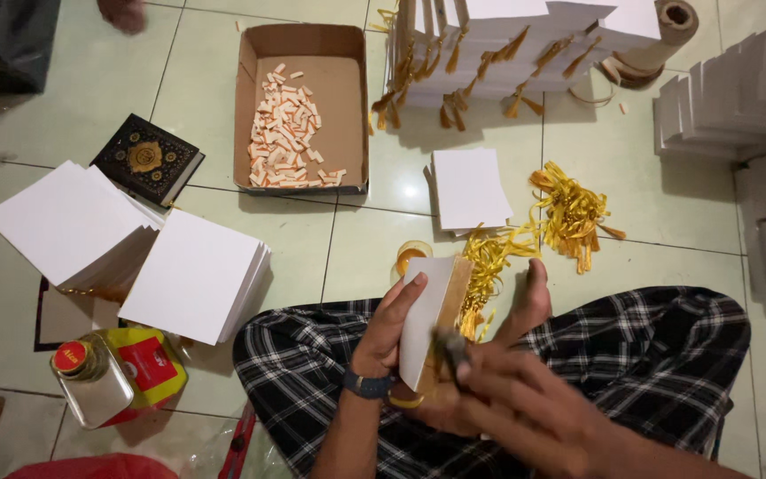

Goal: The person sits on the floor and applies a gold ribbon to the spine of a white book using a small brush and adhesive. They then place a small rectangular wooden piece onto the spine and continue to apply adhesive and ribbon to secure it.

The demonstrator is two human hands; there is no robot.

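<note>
From the head camera, the person sits cross-legged on the tiled floor (356,257) in plaid trousers, both hands raised over the lap. The left hand (389,333), with a dark watch on its wrist, is closed around a white-covered booklet (425,312) held upright on edge, fingers on the cover and its tan spine side turned toward the other hand. The right hand (525,399) is blurred with motion; its fingers are pinched on a small dark tool, apparently a brush (450,346), whose tip touches the exposed spine edge. A bunch of gold ribbon tassels (488,266) hangs just behind the booklet, and a looser heap of gold tassels (571,213) lies farther out on the floor.

The step in hand looks like coating the booklet's spine, probably with glue: a small round pot of amber liquid (413,255) stands just beyond the booklet and a metal can with a red cap (99,377) sits near the left knee. The next move likely calls for steady, even strokes along the whole edge while the left hand's grip keeps the pages squared.

Around them lie stacks of white covers (130,244), a smaller white stack (469,188), a black ornamented book (147,160), a cardboard box of small paper strips (301,106), and finished tasselled booklets (507,44) piled beyond.
</note>
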